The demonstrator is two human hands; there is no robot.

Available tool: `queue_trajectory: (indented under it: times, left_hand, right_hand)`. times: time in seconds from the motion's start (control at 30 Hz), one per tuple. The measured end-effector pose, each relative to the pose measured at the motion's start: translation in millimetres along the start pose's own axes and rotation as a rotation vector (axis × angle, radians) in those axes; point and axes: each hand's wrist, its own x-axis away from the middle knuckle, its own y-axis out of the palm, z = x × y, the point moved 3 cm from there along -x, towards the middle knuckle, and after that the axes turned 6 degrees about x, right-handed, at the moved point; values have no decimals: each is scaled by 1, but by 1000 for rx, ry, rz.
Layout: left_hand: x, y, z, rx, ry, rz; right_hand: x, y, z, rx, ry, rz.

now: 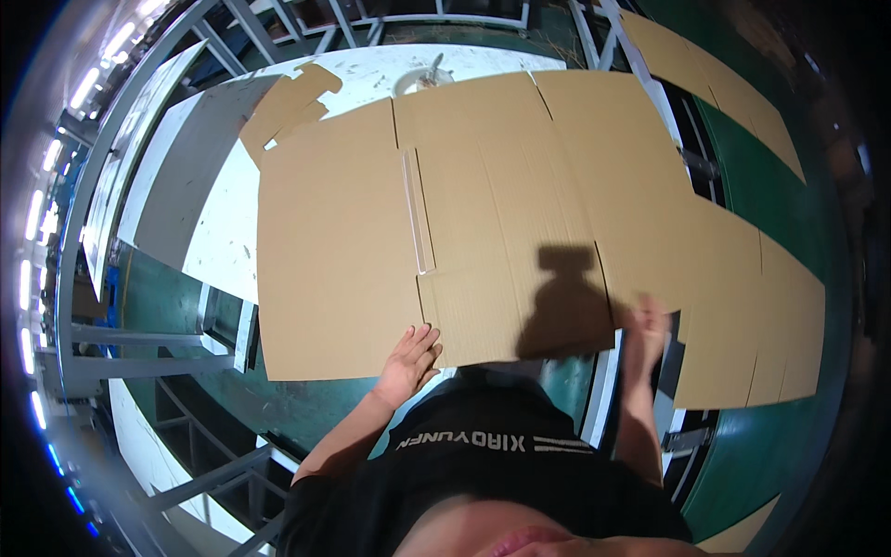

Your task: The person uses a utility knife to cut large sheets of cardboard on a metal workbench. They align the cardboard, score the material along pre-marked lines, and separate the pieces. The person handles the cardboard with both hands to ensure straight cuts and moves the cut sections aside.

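Flat cardboard sheet [483,213] fills frame centre on white desk [223,232] | left hand [410,360], fingers together, flat on its lower edge | right hand [647,323] blurred at lower right edge, grip unclear

Flat brown cardboard box blank [483,213] covers the white table; another (perhaps identical) blank [742,102] lies right.

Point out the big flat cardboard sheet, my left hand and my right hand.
cardboard sheet [353,232]: head view, bare left panel.
left hand [410,357]: head view, back of hand at near edge.
right hand [647,320]: head view, blurred knuckles.
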Motion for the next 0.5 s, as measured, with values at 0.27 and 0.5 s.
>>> queue_trajectory:
  times: [0.27, 0.5]
  left_hand:
    - [5, -2, -13, 47, 85, 12]
    - [10, 6, -16, 98, 112, 87]
  right_hand:
    - [-115, -88, 190, -689, 420, 429]
    - [10, -46, -107, -34, -242, 143]
